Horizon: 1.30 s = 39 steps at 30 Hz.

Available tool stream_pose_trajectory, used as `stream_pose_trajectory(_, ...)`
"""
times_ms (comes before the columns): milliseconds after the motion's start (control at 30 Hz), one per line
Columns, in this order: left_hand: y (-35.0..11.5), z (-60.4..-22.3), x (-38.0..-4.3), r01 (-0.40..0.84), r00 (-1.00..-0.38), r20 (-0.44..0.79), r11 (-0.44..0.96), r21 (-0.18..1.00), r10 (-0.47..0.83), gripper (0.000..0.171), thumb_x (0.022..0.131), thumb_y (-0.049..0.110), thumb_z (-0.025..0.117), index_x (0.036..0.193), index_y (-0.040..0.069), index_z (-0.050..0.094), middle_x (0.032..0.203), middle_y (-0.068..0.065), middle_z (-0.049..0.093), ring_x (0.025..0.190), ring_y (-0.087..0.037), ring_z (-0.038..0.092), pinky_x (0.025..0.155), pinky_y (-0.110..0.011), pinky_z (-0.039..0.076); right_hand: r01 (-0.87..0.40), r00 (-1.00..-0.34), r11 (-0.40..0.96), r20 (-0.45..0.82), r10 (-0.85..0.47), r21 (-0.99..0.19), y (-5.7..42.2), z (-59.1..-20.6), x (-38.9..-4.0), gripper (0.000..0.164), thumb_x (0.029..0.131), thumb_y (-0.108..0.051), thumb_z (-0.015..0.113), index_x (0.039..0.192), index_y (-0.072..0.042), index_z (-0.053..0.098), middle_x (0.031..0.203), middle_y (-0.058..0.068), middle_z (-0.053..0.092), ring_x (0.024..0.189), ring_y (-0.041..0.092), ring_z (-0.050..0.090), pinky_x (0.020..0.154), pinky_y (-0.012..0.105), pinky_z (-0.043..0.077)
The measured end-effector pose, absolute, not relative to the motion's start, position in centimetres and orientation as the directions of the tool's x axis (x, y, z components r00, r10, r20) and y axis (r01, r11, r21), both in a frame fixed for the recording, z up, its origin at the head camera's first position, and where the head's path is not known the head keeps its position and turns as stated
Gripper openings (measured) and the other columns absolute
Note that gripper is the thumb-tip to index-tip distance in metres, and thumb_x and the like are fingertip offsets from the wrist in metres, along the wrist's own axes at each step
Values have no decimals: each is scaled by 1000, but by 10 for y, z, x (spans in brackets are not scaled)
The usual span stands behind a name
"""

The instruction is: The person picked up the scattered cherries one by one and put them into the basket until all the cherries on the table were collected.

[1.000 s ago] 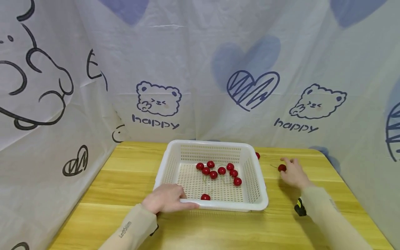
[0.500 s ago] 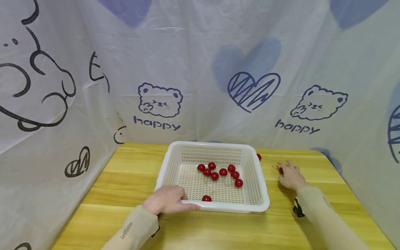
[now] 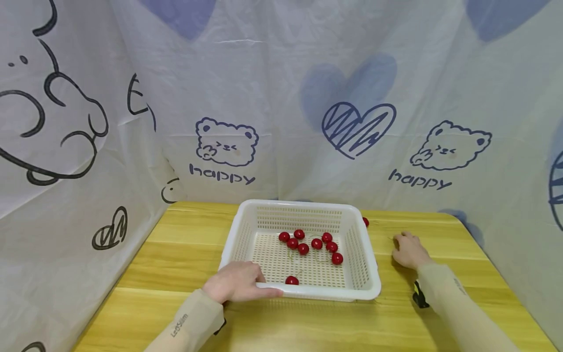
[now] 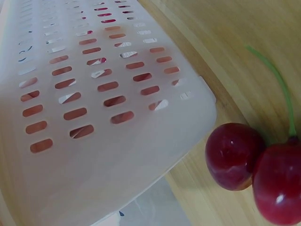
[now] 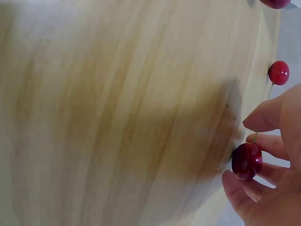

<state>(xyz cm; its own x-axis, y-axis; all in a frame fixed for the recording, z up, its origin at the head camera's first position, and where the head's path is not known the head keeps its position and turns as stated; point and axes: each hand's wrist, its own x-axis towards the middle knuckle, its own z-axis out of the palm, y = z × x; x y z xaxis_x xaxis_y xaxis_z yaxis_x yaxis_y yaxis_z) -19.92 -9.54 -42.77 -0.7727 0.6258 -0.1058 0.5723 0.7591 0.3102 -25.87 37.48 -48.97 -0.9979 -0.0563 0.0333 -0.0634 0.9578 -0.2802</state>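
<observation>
My left hand (image 3: pixel 239 282) grips the front left rim of a white perforated plastic basket (image 3: pixel 325 292), thumb along the rim and fingers inside. Several red cherries (image 3: pixel 303 249) lie on the basket floor, one of them near the front wall. To the right, my right hand (image 3: pixel 410 251) is low over the table and hides what is beneath it in the head view. In the right wrist view its fingers curl round a dark red cherry (image 5: pixel 247 161) with a green stem; the thumb (image 5: pixel 264 116) is on the stem side.
One cherry (image 3: pixel 365 222) lies by the basket's back right corner. Two more cherries (image 4: pixel 235 157) sit on the wooden table (image 3: pixel 167 254) beside the basket in the left wrist view. A printed cloth (image 3: pixel 281 161) hangs behind the table.
My right hand has come down over the cherry, which is now hidden in the head view. The left hand keeps its grip on the basket. The head view has shifted slightly.
</observation>
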Motion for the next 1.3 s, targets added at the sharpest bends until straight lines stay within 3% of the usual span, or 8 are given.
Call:
stream_pose_trajectory(333, -95, -428, -200, 577, -767, -108, 754, 314, 632, 67, 75, 86, 34, 49, 24, 35, 46, 13, 25, 43, -3, 21, 40, -24, 21, -76, -994, 952, 103, -48, -297, 375, -486, -256, 41, 75, -3, 55, 111, 17, 55, 111, 39, 49, 100, 54, 49, 86, 62, 41)
stream_pose_trajectory(600, -94, -428, -201, 578, -767, -108, 754, 313, 633, 67, 75, 86, 34, 49, 24, 38, 47, 12, 28, 43, -4, 23, 40, -24, 23, -87, -982, 948, 188, -30, -306, 375, -487, -253, 15, 78, -2, 57, 90, 7, 60, 88, 24, 53, 78, 36, 52, 68, 52, 45)
stream_pose_trajectory(833, -94, -428, -200, 571, -769, -115, 756, 320, 629, 67, 74, 86, 35, 49, 24, 40, 47, 12, 29, 43, -4, 24, 40, -24, 24, -108, -965, 942, 262, -22, -319, 376, -491, -254, 21, 87, -4, 55, 100, 11, 62, 92, 28, 57, 81, 39, 55, 71, 54, 47)
stream_pose_trajectory(1100, -95, -428, -200, 570, -769, -111, 754, 325, 629, 67, 75, 85, 36, 49, 24, 39, 47, 12, 28, 43, -4, 22, 40, -24, 22, -126, -947, 934, 322, -12, -335, 375, -489, -257, 20, 90, -6, 56, 99, 10, 63, 92, 28, 61, 86, 44, 57, 77, 57, 45)
stream_pose_trajectory(1300, -95, -429, -201, 564, -772, -123, 760, 323, 624, 67, 74, 86, 35, 49, 24, 40, 47, 12, 28, 43, -4, 23, 40, -24, 23, -126, -935, 928, 355, 7, -351, 369, -484, -262, 23, 92, -12, 56, 97, 9, 63, 87, 25, 63, 77, 38, 59, 70, 54, 47)
